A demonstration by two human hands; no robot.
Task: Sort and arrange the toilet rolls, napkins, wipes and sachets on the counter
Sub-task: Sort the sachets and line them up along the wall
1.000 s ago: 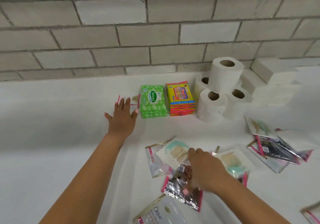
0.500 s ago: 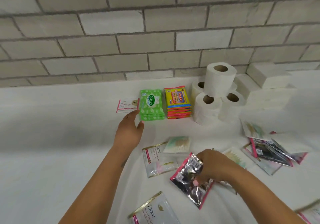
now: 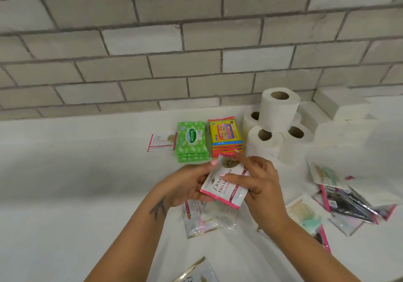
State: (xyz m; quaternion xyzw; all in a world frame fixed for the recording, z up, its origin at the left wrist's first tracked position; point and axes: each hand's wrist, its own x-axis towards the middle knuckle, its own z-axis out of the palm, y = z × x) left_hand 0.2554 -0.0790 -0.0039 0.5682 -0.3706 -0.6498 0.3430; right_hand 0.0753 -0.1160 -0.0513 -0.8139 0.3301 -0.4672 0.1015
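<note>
Both hands hold one white-and-pink Dove sachet (image 3: 224,183) above the counter (image 3: 65,194): left hand (image 3: 187,186) grips its left edge, right hand (image 3: 259,183) pinches its right, forefinger across the face. Its long axis runs 7 to 1 o'clock. The matching placed sachet (image 3: 161,142) lies at 11 o'clock, beside the green wipes stack (image 3: 192,141); the left hand is nearer.

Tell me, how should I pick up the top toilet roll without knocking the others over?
Probably best to grip the top toilet roll round its curved sides, coming straight down from above. It stands upright, hole up, perched on the lower rolls, so a sideways push could topple it. The napkin stack crowds its right side; both hands are busy with a Dove sachet.
</note>
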